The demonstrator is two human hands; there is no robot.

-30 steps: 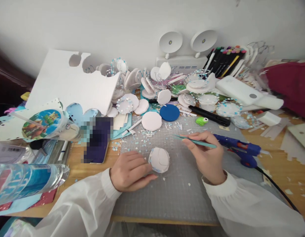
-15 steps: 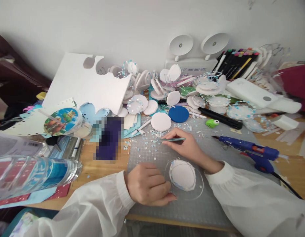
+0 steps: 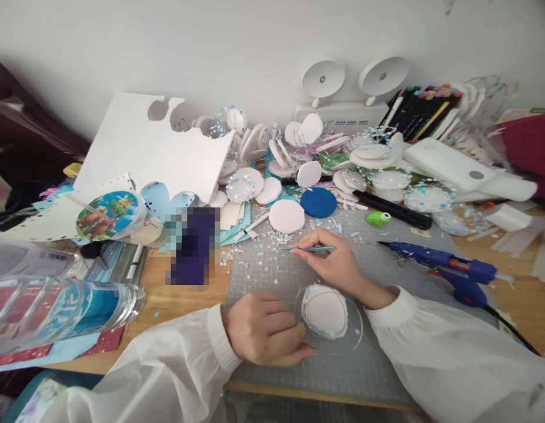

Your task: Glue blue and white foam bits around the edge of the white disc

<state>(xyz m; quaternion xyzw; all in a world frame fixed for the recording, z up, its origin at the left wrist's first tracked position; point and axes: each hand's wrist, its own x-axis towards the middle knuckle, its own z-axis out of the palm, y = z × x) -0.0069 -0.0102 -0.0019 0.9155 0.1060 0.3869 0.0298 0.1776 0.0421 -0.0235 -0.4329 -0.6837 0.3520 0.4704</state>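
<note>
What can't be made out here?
All head view:
Tweezers, tips: too small to tell whether they grip anything.
Left hand, palm side: hidden by the back of the hand; any hold unclear.
Phone, screen: pixelated.
Clear bottle, left end: cut off by frame edge.

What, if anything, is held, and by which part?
Right hand: teal tweezers, pinched nearer their points. Left hand: hold on the thin hoop unclear.

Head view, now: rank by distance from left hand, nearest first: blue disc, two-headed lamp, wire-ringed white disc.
From the left hand:
1. wire-ringed white disc: just to the hand's right.
2. blue disc: ahead and to the right, farther back.
3. two-headed lamp: farthest, at the back near the wall.
</note>
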